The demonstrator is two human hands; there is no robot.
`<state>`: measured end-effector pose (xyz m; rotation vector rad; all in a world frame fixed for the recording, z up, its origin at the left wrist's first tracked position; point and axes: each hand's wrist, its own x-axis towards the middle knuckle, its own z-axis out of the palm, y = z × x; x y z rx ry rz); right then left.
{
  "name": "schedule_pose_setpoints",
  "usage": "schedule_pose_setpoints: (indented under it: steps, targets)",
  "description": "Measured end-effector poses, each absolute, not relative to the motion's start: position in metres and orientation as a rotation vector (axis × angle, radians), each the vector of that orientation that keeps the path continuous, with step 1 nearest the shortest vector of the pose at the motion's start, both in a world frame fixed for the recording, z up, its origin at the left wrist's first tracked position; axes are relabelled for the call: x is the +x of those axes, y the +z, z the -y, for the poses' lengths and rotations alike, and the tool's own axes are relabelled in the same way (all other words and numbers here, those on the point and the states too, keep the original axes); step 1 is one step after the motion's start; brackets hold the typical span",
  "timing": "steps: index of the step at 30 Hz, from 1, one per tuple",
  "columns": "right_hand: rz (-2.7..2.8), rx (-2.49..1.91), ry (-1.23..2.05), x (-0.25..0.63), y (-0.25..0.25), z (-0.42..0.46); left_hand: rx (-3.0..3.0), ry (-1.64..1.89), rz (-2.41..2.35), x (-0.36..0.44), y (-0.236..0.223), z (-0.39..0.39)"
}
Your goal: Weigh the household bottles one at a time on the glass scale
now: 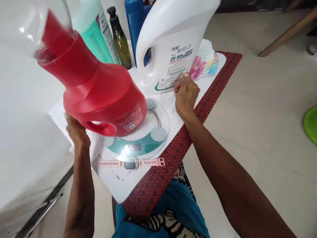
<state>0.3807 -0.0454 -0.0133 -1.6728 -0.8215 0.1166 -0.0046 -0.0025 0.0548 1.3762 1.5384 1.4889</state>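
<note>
A large red detergent bottle (106,96) with a clear cap (53,29) is over a round glass bathroom scale (133,147); I cannot tell whether it rests fully on the glass. My left hand (78,130) is at the bottle's lower left side, beside its handle, some fingers hidden behind it. My right hand (185,94) grips the lower right edge of a white laundry disinfectant jug (170,36), thumb on the printed label. The jug is upright behind the scale. In front of the scale, a pink-strapped smartwatch (130,163) lies stretched out.
Behind stand a green liquid bottle (95,38), a dark olive pump bottle (121,43) and a blue bottle (133,23). A flowery packet (204,62) lies right of the jug. White paper and a red patterned cloth (148,190) cover the table. A green item (310,125) is on the floor.
</note>
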Motion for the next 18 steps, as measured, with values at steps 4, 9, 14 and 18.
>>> schedule_pose_setpoints:
  steps: [4,9,14,18]
  targets:
    - [0.812,-1.676,0.160,0.379,-0.010,0.046,1.416,1.426,-1.608,-0.015,0.027,0.002]
    - [0.757,-1.686,0.132,0.373,-0.003,0.047,1.581,1.376,-1.563,-0.013,0.028,0.009]
    - [0.757,-1.775,0.133,0.369,0.005,0.048,1.573,1.404,-1.566,-0.015,0.027,0.006]
    - [0.781,-1.800,0.137,0.368,0.007,0.050,1.584,1.381,-1.564,-0.017,0.021,0.004]
